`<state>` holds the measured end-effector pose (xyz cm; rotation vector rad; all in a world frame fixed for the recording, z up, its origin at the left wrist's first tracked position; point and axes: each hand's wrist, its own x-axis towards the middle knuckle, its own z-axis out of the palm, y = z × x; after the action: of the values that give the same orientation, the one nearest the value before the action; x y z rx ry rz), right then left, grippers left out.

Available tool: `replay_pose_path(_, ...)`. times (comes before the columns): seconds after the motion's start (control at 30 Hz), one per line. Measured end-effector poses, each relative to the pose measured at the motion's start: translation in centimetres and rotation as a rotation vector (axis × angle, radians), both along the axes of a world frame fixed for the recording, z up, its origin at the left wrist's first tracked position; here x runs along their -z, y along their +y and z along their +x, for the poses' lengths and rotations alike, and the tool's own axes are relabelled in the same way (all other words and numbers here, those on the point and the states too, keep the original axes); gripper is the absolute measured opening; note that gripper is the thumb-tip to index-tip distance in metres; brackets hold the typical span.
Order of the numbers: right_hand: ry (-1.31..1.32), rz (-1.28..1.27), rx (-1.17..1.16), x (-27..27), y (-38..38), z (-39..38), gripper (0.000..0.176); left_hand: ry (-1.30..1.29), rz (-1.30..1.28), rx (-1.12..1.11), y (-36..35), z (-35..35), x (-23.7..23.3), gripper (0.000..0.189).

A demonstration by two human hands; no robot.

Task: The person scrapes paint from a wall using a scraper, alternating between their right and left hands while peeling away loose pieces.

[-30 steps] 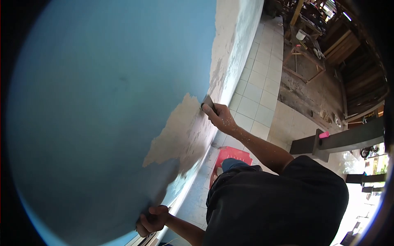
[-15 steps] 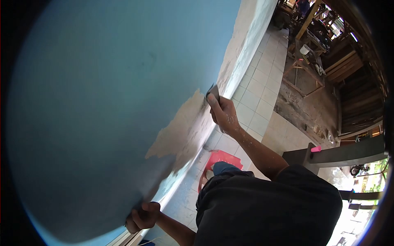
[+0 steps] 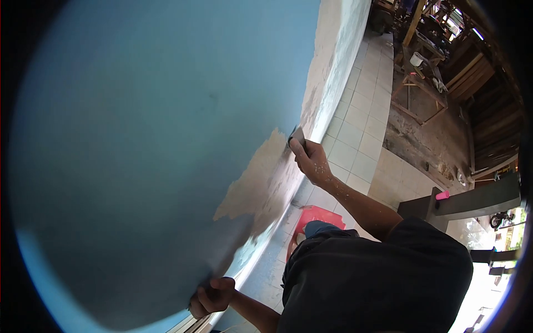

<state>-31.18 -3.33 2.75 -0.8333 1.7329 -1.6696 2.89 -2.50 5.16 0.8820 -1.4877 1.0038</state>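
My right hand [image 3: 313, 162], with white specks on it and on the forearm, grips a flat grey piece that looks like folded sandpaper [image 3: 298, 136]. Its edge meets the blue wall [image 3: 166, 111], between a bare beige patch [image 3: 255, 177] and the long pale strip along the wall's lower part. At the lower left, my left hand [image 3: 214, 297] is closed with curled fingers against or close to the wall. Whether something is inside those fingers is hidden.
Below me a red plastic stool [image 3: 316, 216] stands on the tiled floor [image 3: 355, 125], with a blue-clad leg over it. A wooden trestle table [image 3: 425, 91] is farther off. A pink cup [image 3: 442, 195] rests by a dark beam [image 3: 477, 200].
The whole view has shifted, so wall, stool and hands appear farther right and slightly lower. My right hand has barely moved against the patch, and both hands keep their grip.
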Motion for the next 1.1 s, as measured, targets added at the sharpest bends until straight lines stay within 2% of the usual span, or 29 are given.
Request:
replay_pose_path(0.13, -0.096, -0.032, -0.031, -3.8, -0.1, 0.1, 0.056, 0.014, 0.002, 0.017, 0.2, -0.2, 0.0, 0.03)
replay_pose_path(0.27, 0.068, 0.021, -0.03, -1.1, 0.1, -0.2, 0.057, 0.017, -0.005, 0.025, -0.1, 0.0, -0.1, 0.031)
replay_pose_path(0.3, 0.021, 0.068, -0.067, -1.0, 0.3, -0.3, 0.057, 0.025, -0.007, 0.05, -0.2, -0.2, -0.1, 0.031)
replay_pose_path(0.43, -0.044, -0.122, -0.057, -3.5, -0.3, -0.2, 0.046, 0.021, 0.03, 0.008, 0.4, -0.1, 0.3, 0.03)
replay_pose_path(0.63, 0.063, -0.005, -0.074, -0.8, 0.3, -0.6, 0.051, 0.076, 0.011, -0.008, -0.1, -0.7, -0.2, 0.032)
replay_pose_path(0.77, -0.025, 0.017, -0.084, -3.2, 0.0, -0.5, 0.056, 0.038, 0.034, -0.006, 0.2, -0.4, -0.1, 0.03)
replay_pose_path(0.93, 0.032, 0.058, -0.086, -0.5, 0.4, -0.2, 0.056, 0.016, 0.009, 0.037, -0.1, -0.2, -0.2, 0.03)
replay_pose_path(1.1, 0.012, -0.028, -0.105, -4.1, 0.3, -0.4, 0.054, 0.025, 0.027, 0.017, 0.1, -0.2, 0.0, 0.03)
